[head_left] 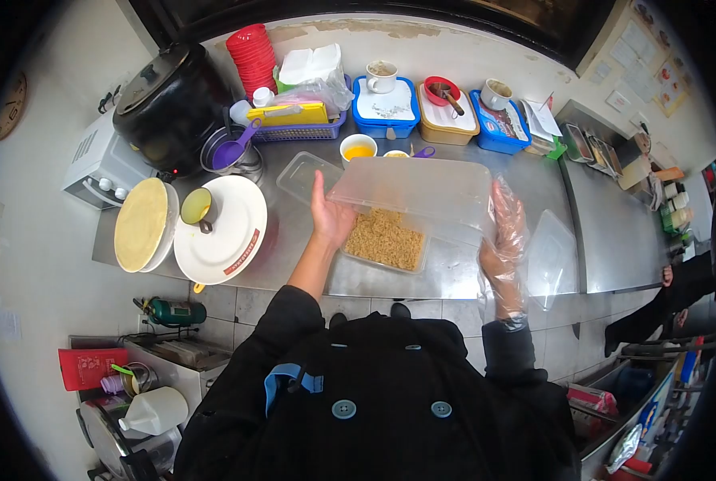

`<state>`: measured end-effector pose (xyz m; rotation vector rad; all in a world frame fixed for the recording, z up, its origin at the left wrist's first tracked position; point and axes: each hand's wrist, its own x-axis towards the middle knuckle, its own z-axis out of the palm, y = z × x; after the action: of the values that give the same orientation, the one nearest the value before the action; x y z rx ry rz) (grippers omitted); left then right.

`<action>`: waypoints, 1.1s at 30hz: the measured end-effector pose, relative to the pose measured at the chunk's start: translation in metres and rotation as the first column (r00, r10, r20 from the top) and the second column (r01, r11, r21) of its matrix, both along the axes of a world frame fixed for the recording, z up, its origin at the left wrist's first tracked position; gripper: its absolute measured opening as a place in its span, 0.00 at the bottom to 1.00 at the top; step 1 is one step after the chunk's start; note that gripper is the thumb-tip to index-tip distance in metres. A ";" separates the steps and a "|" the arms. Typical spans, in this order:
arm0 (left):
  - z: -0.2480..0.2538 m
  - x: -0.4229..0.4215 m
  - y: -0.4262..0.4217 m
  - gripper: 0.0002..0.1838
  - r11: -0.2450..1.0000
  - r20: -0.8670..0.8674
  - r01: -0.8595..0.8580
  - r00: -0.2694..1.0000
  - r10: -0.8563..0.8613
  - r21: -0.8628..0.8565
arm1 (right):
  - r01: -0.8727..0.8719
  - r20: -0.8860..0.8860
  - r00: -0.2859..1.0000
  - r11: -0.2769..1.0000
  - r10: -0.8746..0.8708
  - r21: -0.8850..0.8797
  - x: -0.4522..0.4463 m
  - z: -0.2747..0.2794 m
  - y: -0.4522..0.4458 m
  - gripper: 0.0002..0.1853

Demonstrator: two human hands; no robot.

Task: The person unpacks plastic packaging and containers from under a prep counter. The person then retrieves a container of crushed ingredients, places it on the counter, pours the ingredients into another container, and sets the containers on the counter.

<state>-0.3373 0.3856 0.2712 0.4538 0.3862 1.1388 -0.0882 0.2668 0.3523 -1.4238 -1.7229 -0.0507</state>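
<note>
A clear, frosted plastic container (422, 186) is held up between my two hands, tilted above the steel counter. My bare left hand (330, 215) supports its left end with the thumb up. My right hand (505, 232), in a loose clear plastic glove, grips the other end. Below it sits a clear tub of light brown crumbs (386, 240), partly hidden by the raised container. A clear lid (552, 255) lies on the counter by my right hand. Another clear container or lid (300, 175) lies beyond my left hand. A cup of yellow liquid (359, 149) stands behind.
On the left are a white turntable (228, 255) with a small cup (197, 208) on it, a round pale sheet (140, 226) and a large black cooker (169, 104). Blue tubs (385, 120) and a purple basket (294, 131) line the wall. Another person's dark sleeve (686, 280) shows at right.
</note>
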 end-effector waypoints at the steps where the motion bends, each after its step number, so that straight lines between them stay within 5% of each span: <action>1: 0.002 -0.003 -0.001 0.43 1.000 -0.001 0.002 1.000 -0.002 -0.001 | 0.002 -0.001 1.000 1.000 -0.002 -0.001 0.001 -0.001 0.000 0.37; 4: 0.002 -0.015 -0.003 0.41 0.999 -0.007 -0.039 0.999 0.039 0.000 | -0.007 0.024 1.000 1.000 0.007 0.028 0.008 -0.004 -0.002 0.37; 6: -0.012 -0.020 0.000 0.29 0.976 -0.511 -0.105 0.838 0.191 0.192 | 0.022 0.085 0.996 0.999 -0.024 0.025 0.015 -0.003 -0.009 0.37; 7: -0.021 -0.021 0.000 0.29 0.976 -0.510 -0.107 0.839 0.192 0.192 | 0.020 0.087 0.996 0.999 -0.023 0.025 0.020 -0.002 -0.013 0.37; 9: -0.037 -0.025 -0.006 0.15 0.922 -0.852 0.072 0.416 0.318 0.380 | 0.058 0.150 0.987 0.998 -0.054 -0.024 0.026 -0.002 -0.022 0.37; 10: -0.037 -0.025 -0.011 0.15 0.923 -0.853 0.069 0.414 0.319 0.378 | 0.054 0.148 0.988 0.998 -0.050 -0.025 0.026 -0.001 -0.026 0.37; 12: -0.036 -0.021 -0.018 0.12 0.798 -0.810 0.146 0.167 0.562 0.584 | 0.072 0.098 0.993 0.996 -0.067 -0.049 0.025 0.003 -0.031 0.38; 15: -0.038 -0.022 -0.023 0.15 0.785 -0.809 0.200 0.094 0.580 0.586 | 0.042 0.054 0.998 0.999 -0.042 -0.004 0.010 0.000 -0.028 0.45; 21: -0.044 -0.038 -0.015 0.15 0.806 -0.812 0.184 -0.055 0.581 0.563 | 0.053 0.082 0.996 0.990 -0.042 -0.133 -0.010 -0.002 -0.027 0.44; 25: -0.042 -0.040 -0.009 0.16 0.911 -0.913 0.100 0.121 0.389 0.401 | 0.095 0.037 0.995 0.994 -0.093 -0.055 -0.003 0.001 -0.032 0.45; 26: -0.040 -0.035 -0.008 0.21 0.966 -0.800 -0.068 0.548 0.246 0.250 | 0.070 0.051 0.996 0.996 -0.067 -0.063 -0.004 0.006 -0.034 0.44; 27: -0.037 -0.031 -0.007 0.28 0.989 -0.477 -0.144 0.867 0.143 0.034 | 0.046 0.066 0.997 0.996 -0.041 -0.071 -0.004 0.008 -0.035 0.44; 28: -0.028 -0.026 -0.008 0.28 0.989 -0.478 -0.145 0.866 0.144 0.034 | 0.045 0.065 0.997 0.996 -0.040 -0.071 -0.004 0.008 -0.035 0.44; 30: -0.007 -0.018 -0.012 0.41 0.997 -0.212 -0.079 0.975 0.073 -0.019 | 0.108 0.131 0.986 0.994 -0.103 -0.031 -0.002 0.009 -0.033 0.44; 33: 0.013 -0.003 -0.015 0.42 0.996 -0.111 -0.034 0.993 0.025 -0.082 | 0.111 0.105 0.989 0.993 -0.106 -0.041 -0.013 0.015 -0.032 0.45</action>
<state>-0.3402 0.3702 0.2842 0.4397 0.5363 1.1246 -0.1016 0.2351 0.3669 -1.5723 -1.7378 -0.1459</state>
